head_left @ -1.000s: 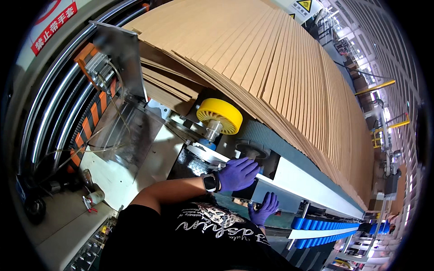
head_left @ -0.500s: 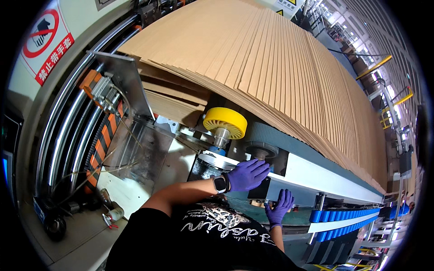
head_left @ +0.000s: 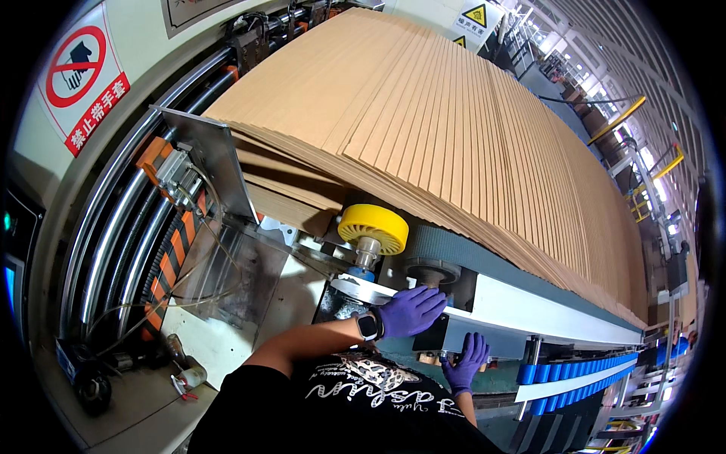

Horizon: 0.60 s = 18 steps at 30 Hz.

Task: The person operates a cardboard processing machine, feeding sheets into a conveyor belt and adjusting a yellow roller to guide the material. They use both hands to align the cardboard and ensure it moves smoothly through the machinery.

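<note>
Both my hands wear purple gloves. My left hand point(head_left: 412, 310), with a dark watch on its wrist, lies flat on the white rail point(head_left: 529, 310) of a conveyor machine, just below a grey pulley point(head_left: 431, 270) and a yellow wheel point(head_left: 372, 228). My right hand point(head_left: 465, 363) is lower, with its fingers pointing up against a grey plate point(head_left: 491, 346) under that rail. A long shingled stack of brown cardboard sheets point(head_left: 454, 129) lies on the grey belt point(head_left: 484, 261) above the rail. Neither hand holds a loose object.
A tilted metal guard plate point(head_left: 215, 163) stands at the left, with orange-black cable chain point(head_left: 178, 246) and steel pipes point(head_left: 106, 227) beside it. Blue rollers point(head_left: 575, 372) run at the lower right. A prohibition sign point(head_left: 79, 76) hangs on the wall. Small tools point(head_left: 185, 374) lie on the ledge.
My head has tipped, so the machine sits lower and larger in view. My left hand has flattened onto the rail and slid slightly right. My right hand stays under the rail.
</note>
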Available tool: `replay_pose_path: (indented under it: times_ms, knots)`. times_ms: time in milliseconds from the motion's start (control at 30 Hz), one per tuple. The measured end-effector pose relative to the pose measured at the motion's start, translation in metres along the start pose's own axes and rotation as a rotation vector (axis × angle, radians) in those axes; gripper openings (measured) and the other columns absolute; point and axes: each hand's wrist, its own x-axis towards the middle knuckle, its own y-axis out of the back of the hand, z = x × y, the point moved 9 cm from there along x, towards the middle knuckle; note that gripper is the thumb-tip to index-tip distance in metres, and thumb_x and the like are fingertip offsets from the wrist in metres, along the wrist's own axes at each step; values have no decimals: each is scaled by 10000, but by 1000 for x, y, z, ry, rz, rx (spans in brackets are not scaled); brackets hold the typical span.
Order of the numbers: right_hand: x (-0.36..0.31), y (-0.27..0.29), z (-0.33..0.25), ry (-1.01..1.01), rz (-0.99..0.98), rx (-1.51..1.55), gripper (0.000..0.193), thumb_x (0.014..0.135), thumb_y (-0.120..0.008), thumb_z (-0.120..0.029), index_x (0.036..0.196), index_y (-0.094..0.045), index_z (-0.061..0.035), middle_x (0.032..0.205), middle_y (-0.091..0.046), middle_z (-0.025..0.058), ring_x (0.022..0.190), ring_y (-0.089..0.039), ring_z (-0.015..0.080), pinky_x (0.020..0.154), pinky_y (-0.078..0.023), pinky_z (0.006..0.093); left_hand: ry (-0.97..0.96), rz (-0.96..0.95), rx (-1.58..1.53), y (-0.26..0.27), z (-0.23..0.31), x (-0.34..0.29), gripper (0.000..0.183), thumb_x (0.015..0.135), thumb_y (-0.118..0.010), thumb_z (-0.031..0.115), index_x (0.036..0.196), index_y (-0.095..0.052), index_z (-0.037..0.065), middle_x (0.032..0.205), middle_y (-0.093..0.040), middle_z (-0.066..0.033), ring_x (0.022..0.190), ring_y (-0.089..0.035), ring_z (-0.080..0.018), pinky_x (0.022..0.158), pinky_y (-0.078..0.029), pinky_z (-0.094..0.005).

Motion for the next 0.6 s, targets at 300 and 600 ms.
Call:
replay_pose_path:
  times_ms: [300, 600]
  knots:
    - [3, 3, -5, -17, -21, 18, 1016, 674, -806, -377, 1532, -352, -77, 1547, -360, 229, 1469, -282, 418, 1220, -149, 590, 10, 13, -41, 1, -1, -1, 534, 893, -640, 256, 1358, -549, 8, 1377, -585, -169, 1256, -584, -312, 1079, -455, -450]
    - [4, 8, -7, -34, -13, 21, 1027, 652, -826, -375, 1526, -364, -97, 1545, -372, 207, 1470, -287, 403, 1221, -147, 590, 27, 52, -38, 4, -1, 0, 498, 887, -626, 245, 1325, -570, 15, 1349, -603, -153, 1226, -598, -304, 1071, -454, -442]
